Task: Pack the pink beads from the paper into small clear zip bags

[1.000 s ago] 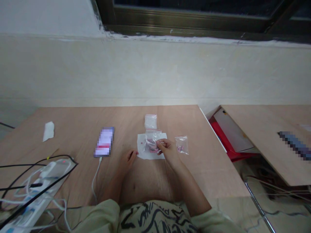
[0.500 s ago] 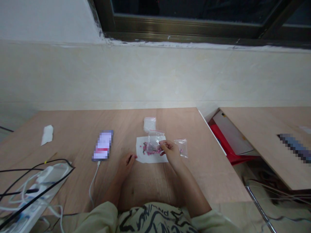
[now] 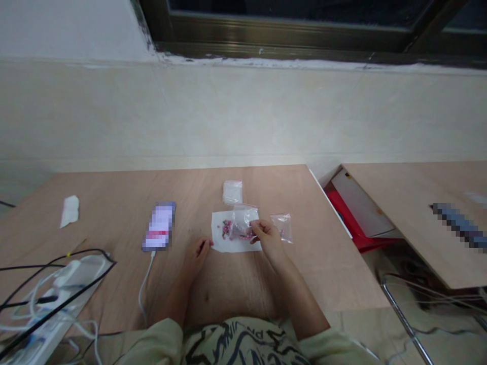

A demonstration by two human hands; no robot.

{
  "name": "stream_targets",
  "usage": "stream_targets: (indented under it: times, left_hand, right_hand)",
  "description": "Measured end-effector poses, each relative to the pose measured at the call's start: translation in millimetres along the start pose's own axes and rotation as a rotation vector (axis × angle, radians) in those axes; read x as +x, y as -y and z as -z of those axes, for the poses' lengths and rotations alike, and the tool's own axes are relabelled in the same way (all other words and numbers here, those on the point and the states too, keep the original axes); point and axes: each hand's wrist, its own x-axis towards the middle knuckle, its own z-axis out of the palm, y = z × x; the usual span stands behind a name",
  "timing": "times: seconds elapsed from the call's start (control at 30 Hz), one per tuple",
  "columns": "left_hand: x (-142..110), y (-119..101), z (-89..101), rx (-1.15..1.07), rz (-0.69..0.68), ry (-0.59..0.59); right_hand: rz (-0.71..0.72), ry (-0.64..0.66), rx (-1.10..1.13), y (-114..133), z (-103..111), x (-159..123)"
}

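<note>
My right hand pinches a small clear zip bag by its right side and holds it over a white sheet of paper. Tiny pink beads lie in a cluster on the sheet, partly seen through the bag. Just right of that hand is another clear zip bag with some pink pieces in it, partly hidden by the hand. My left hand rests on the desk with curled fingers, its fingertips at the paper's left edge. Whether anything is in those fingers is hidden.
A stack of clear bags lies behind the paper. To the left are a charging phone, a white paper scrap and a power strip with tangled cables. A second desk stands right, beyond a gap holding a red item.
The view has shifted slightly. My right hand still holds the bag over the paper, and the bag's lower part sits a little differently over the beads. My left hand stays at the paper's edge.
</note>
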Motion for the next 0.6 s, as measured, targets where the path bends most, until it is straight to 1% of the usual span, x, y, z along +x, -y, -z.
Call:
stream_targets:
  times: [0.2, 0.37, 0.47, 0.6]
  left_hand:
    - [1.4, 1.7, 0.3, -0.007, 0.007, 0.002]
    - [1.4, 2.7, 0.3, -0.009, 0.006, -0.008]
    - [0.8, 4.0, 0.0, -0.001, 0.005, -0.012]
    - [-0.1, 3.1, 0.5, -0.005, 0.014, -0.006]
  right_hand:
    - [0.000, 0.017, 0.000, 4.7, -3.0, 8.6]
    - [0.028, 0.007, -0.004, -1.5, -2.4, 13.7]
    - [0.066, -0.097, -0.035, -12.5, 10.5, 14.5]
    - [0.119, -0.344, -0.139, -28.5, 48.0, 13.3]
